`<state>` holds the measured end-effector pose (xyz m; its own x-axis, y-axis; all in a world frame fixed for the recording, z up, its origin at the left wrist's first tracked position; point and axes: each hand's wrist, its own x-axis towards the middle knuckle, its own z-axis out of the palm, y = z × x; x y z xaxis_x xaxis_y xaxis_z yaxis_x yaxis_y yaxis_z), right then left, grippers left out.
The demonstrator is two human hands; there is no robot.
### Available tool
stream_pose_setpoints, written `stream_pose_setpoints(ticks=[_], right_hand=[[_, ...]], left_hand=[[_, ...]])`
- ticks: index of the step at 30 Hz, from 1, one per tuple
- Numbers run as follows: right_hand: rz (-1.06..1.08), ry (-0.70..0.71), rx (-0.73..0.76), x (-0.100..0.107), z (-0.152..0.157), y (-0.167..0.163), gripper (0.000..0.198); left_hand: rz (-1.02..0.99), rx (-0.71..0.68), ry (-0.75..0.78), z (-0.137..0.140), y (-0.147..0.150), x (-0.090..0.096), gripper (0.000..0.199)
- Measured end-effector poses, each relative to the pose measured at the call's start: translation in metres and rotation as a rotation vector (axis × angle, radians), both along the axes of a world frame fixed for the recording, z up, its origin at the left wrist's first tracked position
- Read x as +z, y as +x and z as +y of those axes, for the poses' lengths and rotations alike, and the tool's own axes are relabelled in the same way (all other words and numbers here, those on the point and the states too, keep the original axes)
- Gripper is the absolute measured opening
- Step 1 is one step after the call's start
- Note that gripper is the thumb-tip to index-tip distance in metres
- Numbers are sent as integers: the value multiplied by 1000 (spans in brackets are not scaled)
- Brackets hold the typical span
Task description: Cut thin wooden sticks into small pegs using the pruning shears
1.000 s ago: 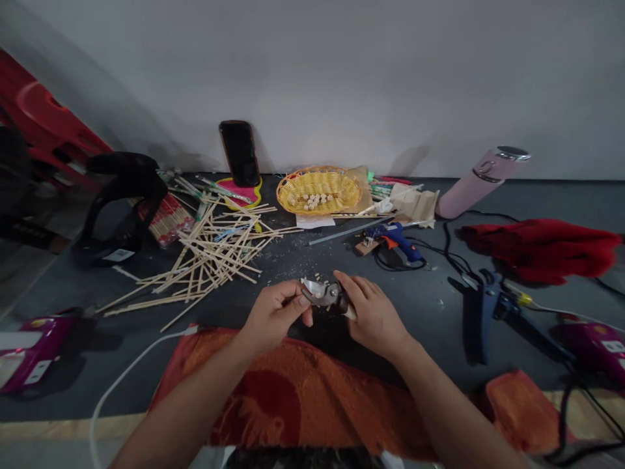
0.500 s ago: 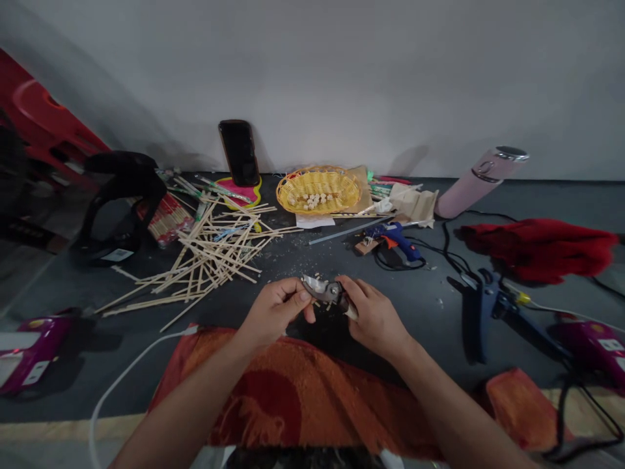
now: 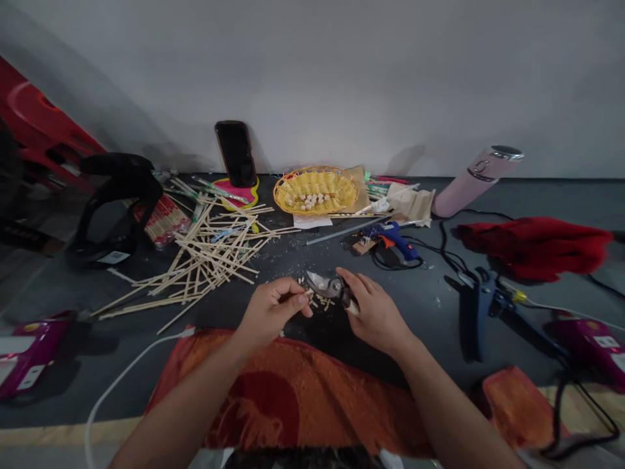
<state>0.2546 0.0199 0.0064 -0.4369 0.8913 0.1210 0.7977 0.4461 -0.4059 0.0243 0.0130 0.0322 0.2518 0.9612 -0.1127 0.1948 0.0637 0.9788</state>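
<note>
A pair of pruning shears (image 3: 334, 287) is gripped by the handles in the right hand (image 3: 375, 312) above a dark worktable (image 3: 415, 293), its metal blades directed toward the left hand (image 3: 274, 307), where a short pale stick (image 3: 308, 293) is pinched between thumb and forefinger just beside the blade tips. Whether the stick is touched by the blades cannot be told. Small cut pieces (image 3: 324, 303) are scattered on the table beneath the shears. More pieces are held in a yellow woven basket (image 3: 346, 190) near the wall. A tangle of wooden sticks (image 3: 209, 251) is spread to the left, while a blue glue gun (image 3: 399, 242) is laid to the right, and an orange towel (image 3: 351, 410) is draped along the near edge.
</note>
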Motion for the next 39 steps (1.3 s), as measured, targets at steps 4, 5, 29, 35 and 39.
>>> stream_pose_setpoints(ticks=[4, 5, 29, 35, 39], right_hand=[[9, 20, 19, -1, 0, 0, 66], [14, 22, 16, -2, 0, -1, 65], [9, 17, 64, 0, -1, 2, 57], [-2, -24, -31, 1, -1, -1, 53], [-25, -9, -50, -1, 2, 0, 59]], left_hand=[[-157, -78, -161, 4, -4, -1, 26], [-186, -81, -188, 4, -4, -2, 27], [-363, -201, -541, 8, -10, 3, 33], [-197, -40, -242, 6, -2, -2, 29], [74, 100, 16, 2, 5, -5, 21]])
